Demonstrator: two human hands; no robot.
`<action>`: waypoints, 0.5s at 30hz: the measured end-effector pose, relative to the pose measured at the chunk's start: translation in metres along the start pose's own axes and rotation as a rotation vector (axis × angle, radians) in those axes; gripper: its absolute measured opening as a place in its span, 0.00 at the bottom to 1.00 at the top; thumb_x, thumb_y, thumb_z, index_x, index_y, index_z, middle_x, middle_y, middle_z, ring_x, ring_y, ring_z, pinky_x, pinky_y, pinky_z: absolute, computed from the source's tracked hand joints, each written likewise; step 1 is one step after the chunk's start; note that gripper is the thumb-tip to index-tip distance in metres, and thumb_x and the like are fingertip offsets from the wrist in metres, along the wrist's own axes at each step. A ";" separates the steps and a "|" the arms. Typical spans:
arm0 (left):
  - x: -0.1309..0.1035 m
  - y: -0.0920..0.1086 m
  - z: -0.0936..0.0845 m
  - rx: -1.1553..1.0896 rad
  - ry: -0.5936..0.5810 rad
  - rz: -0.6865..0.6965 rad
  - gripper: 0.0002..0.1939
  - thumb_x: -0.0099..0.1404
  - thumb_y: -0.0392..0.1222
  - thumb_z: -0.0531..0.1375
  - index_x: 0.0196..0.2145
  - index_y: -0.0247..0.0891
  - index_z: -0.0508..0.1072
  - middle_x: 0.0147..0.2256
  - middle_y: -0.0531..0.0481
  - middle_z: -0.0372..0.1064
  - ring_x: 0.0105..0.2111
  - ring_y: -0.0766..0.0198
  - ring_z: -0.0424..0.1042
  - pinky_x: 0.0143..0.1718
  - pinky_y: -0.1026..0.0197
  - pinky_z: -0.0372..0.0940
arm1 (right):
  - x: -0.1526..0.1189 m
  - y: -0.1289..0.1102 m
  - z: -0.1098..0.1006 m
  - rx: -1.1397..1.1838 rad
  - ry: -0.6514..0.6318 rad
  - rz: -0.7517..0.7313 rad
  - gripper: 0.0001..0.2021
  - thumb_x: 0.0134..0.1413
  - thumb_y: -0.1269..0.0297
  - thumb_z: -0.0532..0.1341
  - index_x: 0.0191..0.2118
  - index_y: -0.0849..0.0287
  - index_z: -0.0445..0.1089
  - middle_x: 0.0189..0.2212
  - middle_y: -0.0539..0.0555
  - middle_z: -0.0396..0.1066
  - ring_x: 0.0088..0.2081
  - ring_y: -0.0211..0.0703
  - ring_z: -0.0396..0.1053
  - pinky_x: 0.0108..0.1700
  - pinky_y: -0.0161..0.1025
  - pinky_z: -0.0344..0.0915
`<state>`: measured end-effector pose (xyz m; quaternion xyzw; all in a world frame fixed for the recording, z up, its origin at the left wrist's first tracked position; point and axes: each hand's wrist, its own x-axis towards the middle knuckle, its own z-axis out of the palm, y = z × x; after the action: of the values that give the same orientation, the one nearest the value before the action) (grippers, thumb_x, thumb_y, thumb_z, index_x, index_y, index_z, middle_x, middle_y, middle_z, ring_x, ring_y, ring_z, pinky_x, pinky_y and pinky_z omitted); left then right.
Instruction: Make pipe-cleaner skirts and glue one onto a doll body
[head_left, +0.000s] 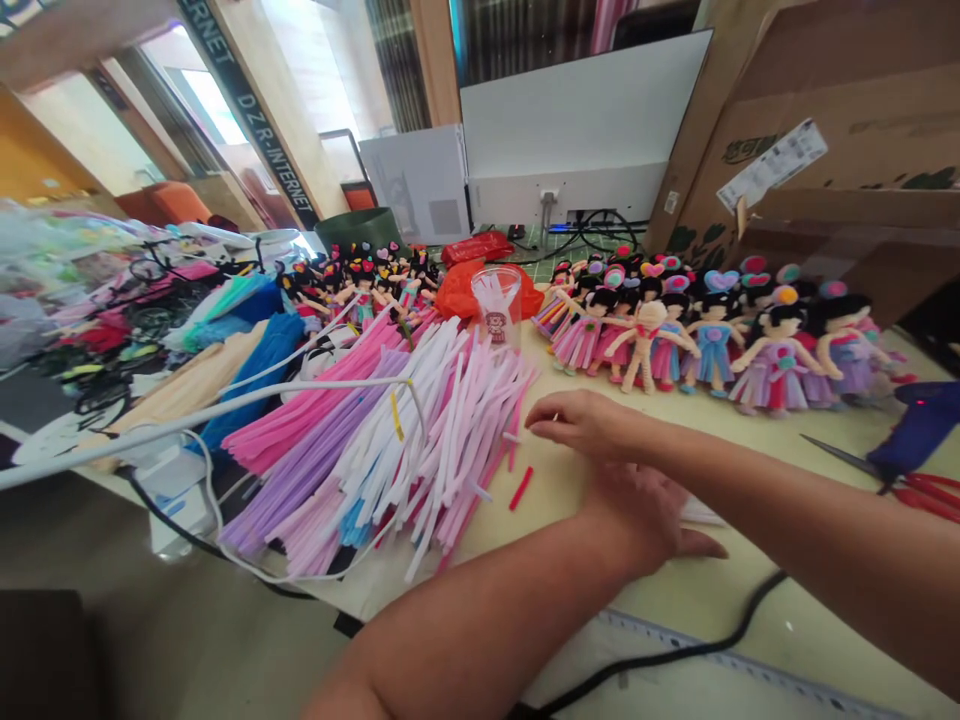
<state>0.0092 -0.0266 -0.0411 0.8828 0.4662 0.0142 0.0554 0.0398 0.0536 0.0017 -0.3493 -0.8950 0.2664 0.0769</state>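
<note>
My right hand [566,422] reaches across the tabletop from the right, its forearm passing over my left hand. The fingers are curved and slightly apart, with nothing visible between them. They are close to the pink end of a fanned pile of fuzzy craft stems [450,430]. A short pale stem piece [511,437] and a short red piece [521,488] lie beside them. Below the right forearm, my left hand [649,515] is low over the table with its thumb stretched out; the other fingers are mostly hidden. White stems [701,512] show just beyond it.
Rows of small dolls [720,340] stand behind my hands. A clear plastic cup [496,305] holds pale pieces. To the right are a blue glue gun [919,425] and red-handled scissors [926,492]. A black cable [675,650] crosses in front; a white lamp arm [225,407] spans the left.
</note>
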 end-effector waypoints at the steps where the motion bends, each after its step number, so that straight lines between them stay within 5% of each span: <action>1: 0.001 0.000 0.001 0.001 -0.003 0.008 0.45 0.59 0.70 0.47 0.65 0.39 0.48 0.65 0.41 0.46 0.64 0.42 0.43 0.60 0.40 0.46 | -0.006 0.007 -0.007 -0.015 0.045 0.042 0.12 0.57 0.61 0.55 0.39 0.57 0.75 0.34 0.53 0.77 0.34 0.41 0.72 0.36 0.35 0.64; 5: 0.002 0.000 0.006 -0.048 0.034 -0.009 0.41 0.60 0.70 0.43 0.63 0.41 0.52 0.65 0.33 0.45 0.63 0.41 0.45 0.57 0.32 0.46 | -0.049 0.032 -0.025 -0.093 0.148 0.170 0.13 0.58 0.55 0.55 0.34 0.51 0.76 0.31 0.56 0.77 0.40 0.49 0.74 0.40 0.43 0.66; 10: 0.002 0.000 0.007 -0.032 0.062 0.000 0.40 0.63 0.67 0.41 0.65 0.41 0.48 0.65 0.34 0.44 0.64 0.43 0.44 0.57 0.31 0.47 | -0.112 0.048 -0.011 -0.117 0.194 0.183 0.08 0.54 0.57 0.60 0.30 0.48 0.76 0.43 0.59 0.76 0.56 0.55 0.64 0.42 0.47 0.66; 15: 0.006 0.001 -0.002 -0.035 0.007 -0.081 0.34 0.69 0.57 0.40 0.65 0.33 0.44 0.66 0.37 0.44 0.65 0.52 0.45 0.60 0.39 0.50 | -0.162 0.070 -0.020 0.092 0.340 0.403 0.13 0.59 0.58 0.53 0.39 0.53 0.75 0.34 0.57 0.77 0.36 0.47 0.74 0.33 0.41 0.69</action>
<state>0.0128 -0.0219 -0.0388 0.8621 0.5014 0.0231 0.0696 0.2073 -0.0026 -0.0106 -0.5565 -0.7685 0.2541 0.1874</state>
